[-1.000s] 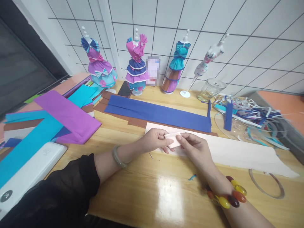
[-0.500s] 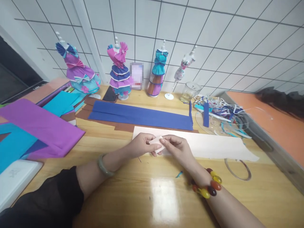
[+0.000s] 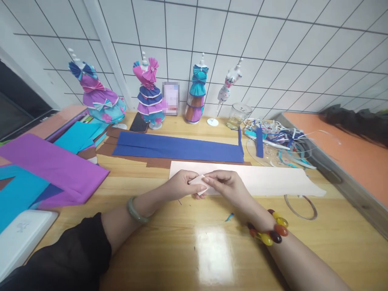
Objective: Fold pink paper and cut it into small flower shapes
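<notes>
A small, pale pink folded piece [image 3: 198,184], paper or thin fabric, is pinched between my two hands. My left hand [image 3: 183,184] grips its left side, thumb on top and fingers beneath. At its upper right corner, my right hand [image 3: 226,182] pinches with thumb and forefinger. Behind the hands lies a long pale pink strip [image 3: 273,180], flat on the wooden table [image 3: 157,246]. Beyond it rests a wide dark blue strip [image 3: 182,147] over brown material [image 3: 157,162].
Several small dress forms stand at the wall, one in a teal bodice [image 3: 199,81]. A glass [image 3: 239,116] and a plate of scraps [image 3: 269,151] are at back right. Purple fabric [image 3: 57,161] and a white box [image 3: 26,238] lie left; a thin ring [image 3: 312,210] lies right.
My right hand has shifted slightly, its fingers still at the piece's upper corner. My left hand keeps its grip. The whole view has moved a little.
</notes>
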Tool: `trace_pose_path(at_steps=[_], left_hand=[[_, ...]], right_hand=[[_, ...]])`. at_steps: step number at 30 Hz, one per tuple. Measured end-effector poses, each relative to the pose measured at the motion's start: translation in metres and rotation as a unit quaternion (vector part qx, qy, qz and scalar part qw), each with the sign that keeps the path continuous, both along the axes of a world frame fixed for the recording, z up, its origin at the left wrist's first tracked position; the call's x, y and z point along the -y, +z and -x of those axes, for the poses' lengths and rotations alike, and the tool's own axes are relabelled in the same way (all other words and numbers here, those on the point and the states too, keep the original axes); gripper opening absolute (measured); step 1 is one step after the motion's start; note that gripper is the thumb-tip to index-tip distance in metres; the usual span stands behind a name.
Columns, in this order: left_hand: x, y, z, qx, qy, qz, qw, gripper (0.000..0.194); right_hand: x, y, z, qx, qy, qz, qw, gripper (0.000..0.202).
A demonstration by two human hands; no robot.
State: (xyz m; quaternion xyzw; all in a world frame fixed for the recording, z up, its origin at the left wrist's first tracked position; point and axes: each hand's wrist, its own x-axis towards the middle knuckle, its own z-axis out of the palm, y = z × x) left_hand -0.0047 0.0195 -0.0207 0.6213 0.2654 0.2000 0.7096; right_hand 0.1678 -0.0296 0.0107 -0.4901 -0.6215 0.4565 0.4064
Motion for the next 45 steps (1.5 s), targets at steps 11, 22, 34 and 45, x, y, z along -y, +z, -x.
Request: trace_pose_path(at_steps=[11, 22, 34, 45], left_hand=[[-0.001, -0.003, -0.002, -0.023, 0.052, -0.009, 0.998, 0.031], [-0.003, -0.004, -0.002, -0.024, 0.035, -0.009, 0.999, 0.032], [-0.007, -0.001, -0.003, 0.007, 0.073, 0.039, 0.997, 0.036], [-0.009, -0.005, -0.003, 0.051, 0.087, 0.073, 0.992, 0.039]], right_hand=[[-0.007, 0.050, -0.070, 0.059, -0.203, -0.066, 0.975, 0.031], [0.097, 0.012, -0.138, 0.410, -0.102, 0.009, 0.907, 0.028], [0.183, -0.054, -0.133, 0.566, -0.029, -0.219, 0.794, 0.044], [0.122, -0.015, -0.064, 0.125, -0.285, 0.017, 0.950, 0.027]])
